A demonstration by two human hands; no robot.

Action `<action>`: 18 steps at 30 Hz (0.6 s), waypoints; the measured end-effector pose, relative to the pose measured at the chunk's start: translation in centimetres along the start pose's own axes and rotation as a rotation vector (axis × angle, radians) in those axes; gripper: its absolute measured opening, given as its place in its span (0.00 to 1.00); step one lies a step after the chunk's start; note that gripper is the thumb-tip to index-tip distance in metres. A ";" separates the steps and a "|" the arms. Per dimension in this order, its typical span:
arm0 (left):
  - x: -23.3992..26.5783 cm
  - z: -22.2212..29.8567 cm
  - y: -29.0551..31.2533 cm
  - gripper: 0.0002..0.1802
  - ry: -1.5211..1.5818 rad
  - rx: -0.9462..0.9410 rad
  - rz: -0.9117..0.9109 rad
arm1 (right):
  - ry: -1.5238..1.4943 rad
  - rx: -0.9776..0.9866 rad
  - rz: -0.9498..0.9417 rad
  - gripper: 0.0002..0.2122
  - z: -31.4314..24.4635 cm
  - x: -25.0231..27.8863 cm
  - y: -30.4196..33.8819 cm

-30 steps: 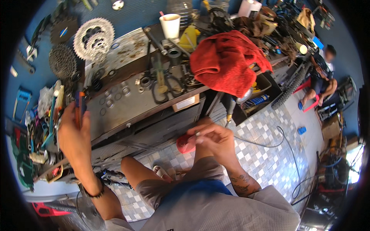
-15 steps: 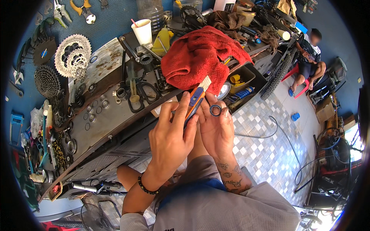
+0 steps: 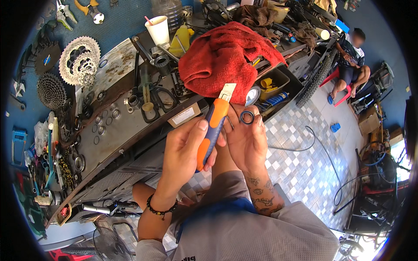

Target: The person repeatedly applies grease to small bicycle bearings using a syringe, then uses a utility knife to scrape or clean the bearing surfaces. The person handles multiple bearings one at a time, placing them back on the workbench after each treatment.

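Observation:
My left hand is wrapped around an orange-and-blue utility knife, its thumb along the handle. The wide blade is extended and points away from me, in front of the red towel. Beside it, my right hand is turned palm up and pinches a small dark ring with a blue band, like a bearing, between thumb and fingers. Blade and ring are apart. The towel lies heaped on the bench edge, just beyond both hands.
On the bench lie several metal rings, scissors and a white cup. An open drawer holds a blue tube. Cassettes hang on the wall. A person sits at right; a hose crosses the tiled floor.
The knife has been turned in my left hand, so its orange handle side now shows, and that hand's grip has shifted. My right hand still holds the ring, slightly farther right.

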State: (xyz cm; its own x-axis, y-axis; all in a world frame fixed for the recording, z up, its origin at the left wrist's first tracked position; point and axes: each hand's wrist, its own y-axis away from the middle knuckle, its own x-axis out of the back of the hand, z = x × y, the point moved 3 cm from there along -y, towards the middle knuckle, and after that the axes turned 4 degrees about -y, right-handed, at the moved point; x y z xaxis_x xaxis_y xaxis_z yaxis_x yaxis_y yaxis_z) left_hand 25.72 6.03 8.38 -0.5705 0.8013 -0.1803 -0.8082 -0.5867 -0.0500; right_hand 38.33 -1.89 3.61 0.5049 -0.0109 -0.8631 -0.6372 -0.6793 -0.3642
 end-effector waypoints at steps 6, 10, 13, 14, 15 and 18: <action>0.8 -2.0 0.2 0.21 0.059 0.032 0.008 | 0.025 0.005 -0.039 0.13 -0.4 0.0 -0.1; 1.9 -3.0 1.6 0.20 0.001 0.042 0.011 | 0.089 0.017 -0.046 0.12 -0.3 0.2 0.1; 2.5 -3.4 2.7 0.19 0.055 -0.028 0.005 | 0.279 0.077 0.006 0.10 -0.3 0.7 0.6; 2.7 -3.4 3.3 0.20 0.087 -0.058 0.002 | 0.351 0.108 0.055 0.09 -0.3 1.0 1.1; 3.1 -3.4 4.0 0.23 0.071 -0.066 0.032 | 0.410 0.120 0.117 0.08 -0.1 1.4 1.7; 4.1 -3.1 6.0 0.34 0.027 -0.072 0.055 | 0.450 -0.024 0.089 0.06 1.3 2.4 3.2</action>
State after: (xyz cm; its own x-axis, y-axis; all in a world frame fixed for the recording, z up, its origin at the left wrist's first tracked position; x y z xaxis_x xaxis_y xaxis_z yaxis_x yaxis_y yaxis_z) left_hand 18.98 5.38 4.25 -0.6086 0.7650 -0.2107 -0.7629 -0.6371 -0.1096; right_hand 36.74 -3.19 -0.10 0.6547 -0.3839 -0.6512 -0.6788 -0.6777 -0.2828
